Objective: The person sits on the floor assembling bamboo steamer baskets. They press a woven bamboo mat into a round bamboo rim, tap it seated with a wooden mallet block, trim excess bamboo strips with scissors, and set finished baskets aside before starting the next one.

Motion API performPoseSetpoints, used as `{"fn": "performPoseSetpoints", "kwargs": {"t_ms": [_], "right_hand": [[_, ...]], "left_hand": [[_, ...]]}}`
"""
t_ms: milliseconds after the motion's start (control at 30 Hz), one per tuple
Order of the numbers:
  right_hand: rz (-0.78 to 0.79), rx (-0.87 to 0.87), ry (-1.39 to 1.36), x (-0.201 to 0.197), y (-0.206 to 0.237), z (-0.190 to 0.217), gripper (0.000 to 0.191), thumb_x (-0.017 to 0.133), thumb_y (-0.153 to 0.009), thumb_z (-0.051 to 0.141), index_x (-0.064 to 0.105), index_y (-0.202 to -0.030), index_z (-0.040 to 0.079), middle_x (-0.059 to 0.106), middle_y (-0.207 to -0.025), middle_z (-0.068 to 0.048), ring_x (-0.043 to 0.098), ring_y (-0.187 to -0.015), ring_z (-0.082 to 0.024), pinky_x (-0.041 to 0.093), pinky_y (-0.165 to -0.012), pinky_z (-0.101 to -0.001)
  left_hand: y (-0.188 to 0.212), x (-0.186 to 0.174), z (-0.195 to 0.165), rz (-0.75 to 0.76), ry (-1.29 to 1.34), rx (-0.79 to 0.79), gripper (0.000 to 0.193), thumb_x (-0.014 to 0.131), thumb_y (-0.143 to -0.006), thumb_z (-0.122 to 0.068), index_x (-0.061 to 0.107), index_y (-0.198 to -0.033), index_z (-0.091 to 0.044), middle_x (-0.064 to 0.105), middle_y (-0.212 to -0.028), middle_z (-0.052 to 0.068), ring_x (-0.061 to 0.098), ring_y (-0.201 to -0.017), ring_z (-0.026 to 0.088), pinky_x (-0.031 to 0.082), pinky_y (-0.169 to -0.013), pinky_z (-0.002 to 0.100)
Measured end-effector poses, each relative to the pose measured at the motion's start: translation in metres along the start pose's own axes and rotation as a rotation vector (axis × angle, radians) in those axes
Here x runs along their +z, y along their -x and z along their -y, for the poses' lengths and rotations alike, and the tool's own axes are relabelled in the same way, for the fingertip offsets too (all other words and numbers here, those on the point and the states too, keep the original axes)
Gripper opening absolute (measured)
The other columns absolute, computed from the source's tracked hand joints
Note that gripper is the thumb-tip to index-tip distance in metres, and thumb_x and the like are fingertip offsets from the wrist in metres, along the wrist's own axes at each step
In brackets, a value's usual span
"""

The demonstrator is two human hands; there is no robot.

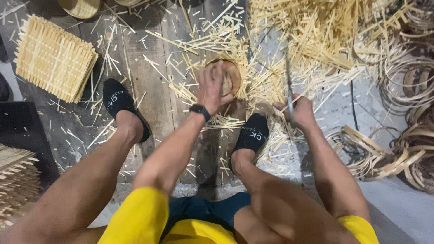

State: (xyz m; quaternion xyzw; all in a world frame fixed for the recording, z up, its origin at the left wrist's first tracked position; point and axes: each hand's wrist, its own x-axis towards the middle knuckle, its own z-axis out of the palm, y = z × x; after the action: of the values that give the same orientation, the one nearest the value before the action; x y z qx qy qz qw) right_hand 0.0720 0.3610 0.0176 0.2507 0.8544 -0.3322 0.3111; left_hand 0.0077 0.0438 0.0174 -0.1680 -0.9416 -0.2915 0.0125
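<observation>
Both hands busy: left hand (212, 86) fingers grip wooden block (228, 77); right hand (300, 110) fingers clasp blade (288, 77); strips crowd edges.

Just one head-mounted view here, looking pretty much straight down past the knees at the plank floor (149, 90), close enough that both forearms and feet fill the middle of frame.

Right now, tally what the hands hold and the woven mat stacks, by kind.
Wooden block under the left hand, block at: 1
Long blade in the right hand, blade at: 1
Woven mat stacks, one at, one at: 2
Total: 4
</observation>
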Motion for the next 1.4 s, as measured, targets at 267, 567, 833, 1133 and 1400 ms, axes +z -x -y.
{"fn": "performPoseSetpoints", "kwargs": {"t_ms": [267,567,833,1133,1400], "right_hand": [[-0.350,-0.597,0.510,0.020,0.001,0.058,0.059,0.075,-0.079,0.052,0.066,-0.099,-0.003,0.061,-0.095,-0.022,0.060,-0.092,-0.038,0.053,-0.081,-0.0497],[-0.216,-0.496,0.729,0.000,-0.019,0.056,0.047,0.068,-0.093,0.045,0.067,-0.104,0.000,0.064,-0.097,-0.019,0.063,-0.090,-0.033,0.054,-0.073,-0.0488],[-0.255,-0.541,0.705,0.014,-0.041,0.044,0.045,0.070,-0.088,0.042,0.067,-0.109,0.002,0.064,-0.103,-0.018,0.063,-0.097,-0.032,0.052,-0.078,-0.0478],[-0.211,-0.498,0.811,0.016,-0.041,0.055,0.054,0.071,-0.085,0.051,0.065,-0.099,-0.001,0.060,-0.092,-0.017,0.060,-0.087,-0.031,0.053,-0.078,-0.0444],[-0.145,-0.459,0.836,0.003,-0.035,0.062,0.054,0.071,-0.084,0.051,0.065,-0.096,-0.002,0.059,-0.087,-0.017,0.058,-0.081,-0.030,0.052,-0.071,-0.0426]], "left_hand": [[0.012,0.011,-0.032,-0.191,0.101,-0.328,0.106,0.091,-0.073,-0.029,0.028,-0.155,-0.004,0.034,-0.149,0.028,0.034,-0.138,0.049,0.028,-0.115,0.061],[0.015,0.017,-0.016,-0.201,0.193,-0.273,0.090,0.083,-0.078,-0.019,0.039,-0.156,-0.011,0.031,-0.153,0.033,0.036,-0.141,0.052,0.035,-0.118,0.055],[0.016,0.010,-0.007,-0.113,0.247,-0.176,0.084,0.069,-0.077,0.001,0.040,-0.155,-0.005,0.043,-0.155,0.026,0.043,-0.145,0.045,0.037,-0.124,0.048],[0.014,0.005,0.000,-0.021,0.436,-0.119,0.074,0.071,-0.074,0.002,0.051,-0.144,-0.011,0.055,-0.144,0.017,0.051,-0.138,0.038,0.039,-0.122,0.046],[0.011,-0.010,-0.003,0.070,0.388,-0.180,0.076,0.089,-0.071,-0.012,0.062,-0.140,-0.027,0.053,-0.135,0.021,0.052,-0.128,0.041,0.046,-0.112,0.046]]}}
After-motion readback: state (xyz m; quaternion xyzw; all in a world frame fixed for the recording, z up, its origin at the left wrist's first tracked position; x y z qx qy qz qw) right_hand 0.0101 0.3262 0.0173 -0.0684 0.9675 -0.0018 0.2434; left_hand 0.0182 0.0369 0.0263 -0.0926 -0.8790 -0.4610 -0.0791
